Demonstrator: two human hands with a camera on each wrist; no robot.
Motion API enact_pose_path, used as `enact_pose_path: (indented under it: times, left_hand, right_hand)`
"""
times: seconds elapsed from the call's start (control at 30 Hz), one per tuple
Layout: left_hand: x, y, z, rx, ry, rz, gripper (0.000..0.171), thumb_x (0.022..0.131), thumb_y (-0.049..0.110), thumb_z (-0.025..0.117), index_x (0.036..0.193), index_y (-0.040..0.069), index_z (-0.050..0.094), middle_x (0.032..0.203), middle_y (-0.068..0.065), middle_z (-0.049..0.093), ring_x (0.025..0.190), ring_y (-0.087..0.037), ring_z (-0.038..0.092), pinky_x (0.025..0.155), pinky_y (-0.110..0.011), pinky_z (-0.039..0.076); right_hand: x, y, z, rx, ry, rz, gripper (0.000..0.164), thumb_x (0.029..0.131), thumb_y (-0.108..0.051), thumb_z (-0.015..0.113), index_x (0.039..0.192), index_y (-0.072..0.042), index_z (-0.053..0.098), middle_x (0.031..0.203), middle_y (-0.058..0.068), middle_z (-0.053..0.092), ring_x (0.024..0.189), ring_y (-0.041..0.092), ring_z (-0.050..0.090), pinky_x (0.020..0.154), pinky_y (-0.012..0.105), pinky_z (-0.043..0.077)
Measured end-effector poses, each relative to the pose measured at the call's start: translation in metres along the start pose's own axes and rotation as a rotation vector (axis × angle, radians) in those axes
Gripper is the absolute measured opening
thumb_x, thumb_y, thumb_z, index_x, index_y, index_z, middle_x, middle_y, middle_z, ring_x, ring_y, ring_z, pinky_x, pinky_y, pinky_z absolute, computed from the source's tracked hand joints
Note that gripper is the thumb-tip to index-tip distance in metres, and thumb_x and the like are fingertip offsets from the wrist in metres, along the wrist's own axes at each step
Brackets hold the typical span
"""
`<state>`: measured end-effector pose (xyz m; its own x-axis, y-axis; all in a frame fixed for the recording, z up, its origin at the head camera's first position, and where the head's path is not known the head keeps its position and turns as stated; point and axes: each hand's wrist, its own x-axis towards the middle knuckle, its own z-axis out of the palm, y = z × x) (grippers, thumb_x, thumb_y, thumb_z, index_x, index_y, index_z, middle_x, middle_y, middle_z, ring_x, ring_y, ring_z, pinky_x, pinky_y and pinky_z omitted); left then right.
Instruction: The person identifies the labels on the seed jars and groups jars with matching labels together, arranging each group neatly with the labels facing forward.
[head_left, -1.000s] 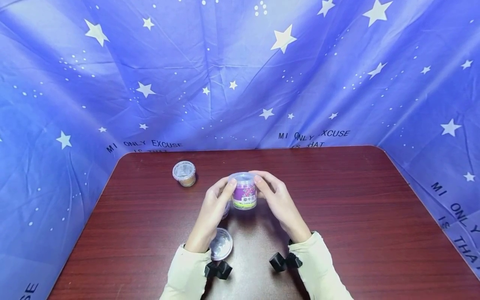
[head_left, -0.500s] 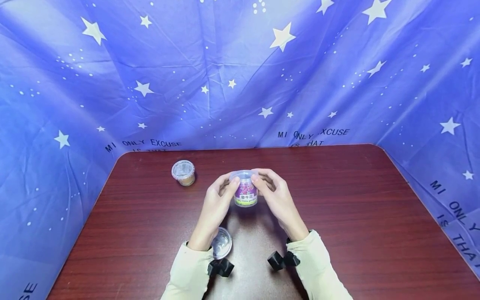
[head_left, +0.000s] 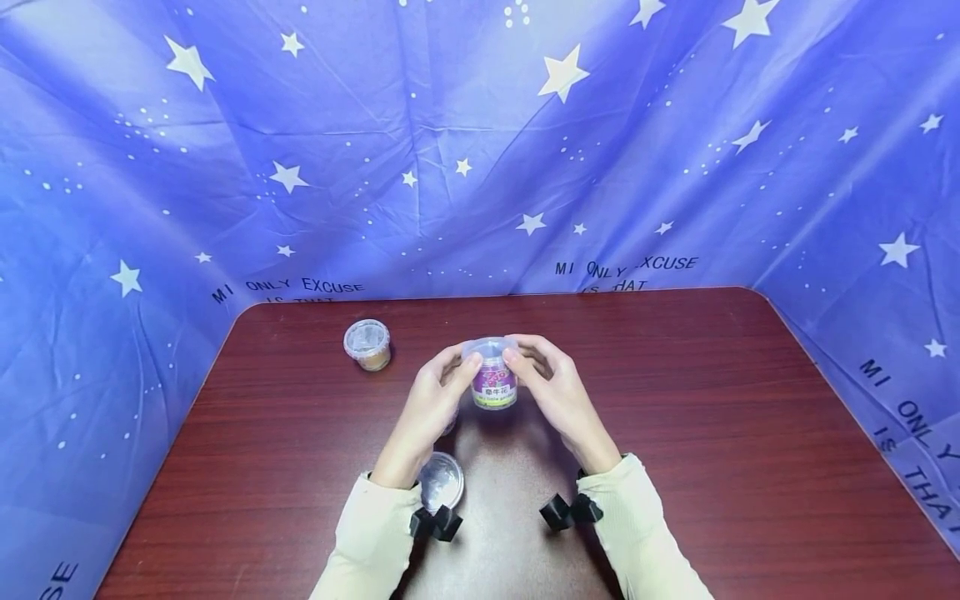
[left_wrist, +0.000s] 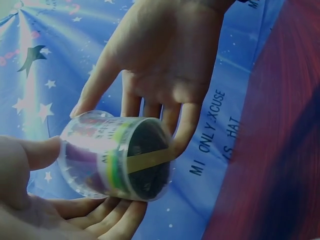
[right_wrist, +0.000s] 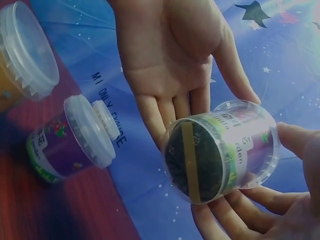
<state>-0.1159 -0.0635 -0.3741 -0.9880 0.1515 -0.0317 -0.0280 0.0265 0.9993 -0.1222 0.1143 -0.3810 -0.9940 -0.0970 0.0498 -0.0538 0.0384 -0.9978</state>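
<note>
Both hands hold a small clear plastic tub (head_left: pixel 493 390) in the air above the table's middle. Its label is purple and green with pink flowers and printed characters. The wrist views show dark contents through its base (right_wrist: pixel 202 165) and a tan strip across it. My left hand (head_left: pixel 427 404) grips the left side, thumb near the rim. On the other side my right hand (head_left: pixel 561 398) grips it likewise, its thumb also near the rim. The fingers go behind the tub in the head view; the wrist views show them along its wall.
A lidded tub with brownish sides (head_left: pixel 367 346) stands at the table's back left. A clear round lid or tub top (head_left: pixel 444 482) lies beside the left wrist. Another purple-labelled tub (right_wrist: pixel 67 142) is mostly hidden behind the left hand in the head view. A starry blue cloth (head_left: pixel 480 150) hangs behind the table.
Both hands keep their hold on the tub. It has shifted slightly right and away, and its label has turned and tipped a little.
</note>
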Motion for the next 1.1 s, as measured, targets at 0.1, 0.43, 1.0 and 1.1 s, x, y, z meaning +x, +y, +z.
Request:
enact_pose_path:
  times: [0.1,0.43,1.0,1.1]
  left_hand:
    - [0.003,0.002,-0.002,0.026,-0.034,-0.026,0.047,0.100,0.027,0.059,0.138,0.000,0.052,0.123,-0.017,0.065,0.115,-0.023,0.061,0.104,-0.041,0.046]
    - [0.011,-0.002,-0.017,0.184,-0.184,-0.024,0.048,0.101,0.019,0.057,0.141,-0.006,0.046,0.129,-0.023,0.061,0.120,-0.032,0.060,0.105,-0.044,0.047]
    - [0.021,-0.011,-0.024,0.188,-0.229,-0.024,0.054,0.095,0.011,0.066,0.142,-0.007,0.044,0.134,-0.026,0.058,0.125,-0.036,0.058,0.103,-0.040,0.049]
    - [0.022,-0.012,-0.023,0.200,-0.228,-0.020,0.054,0.094,0.010,0.068,0.140,-0.007,0.046,0.136,-0.025,0.057,0.125,-0.037,0.057,0.102,-0.040,0.050]
  right_hand:
    - [0.002,0.002,-0.003,-0.013,-0.020,0.006,0.037,0.098,-0.024,0.063,0.130,-0.006,0.060,0.115,0.015,0.064,0.100,0.014,0.064,0.087,0.029,0.056]
    - [0.004,0.013,-0.007,-0.061,-0.122,-0.002,0.040,0.099,-0.021,0.062,0.135,-0.003,0.056,0.121,0.021,0.064,0.107,0.022,0.063,0.089,0.031,0.056]
    - [0.008,0.028,-0.014,-0.144,-0.170,-0.005,0.045,0.098,-0.022,0.063,0.140,-0.008,0.053,0.129,0.016,0.063,0.119,0.030,0.060,0.102,0.044,0.047]
    - [0.009,0.030,-0.016,-0.146,-0.182,-0.003,0.045,0.098,-0.021,0.063,0.140,-0.008,0.053,0.129,0.017,0.063,0.120,0.032,0.059,0.101,0.042,0.047]
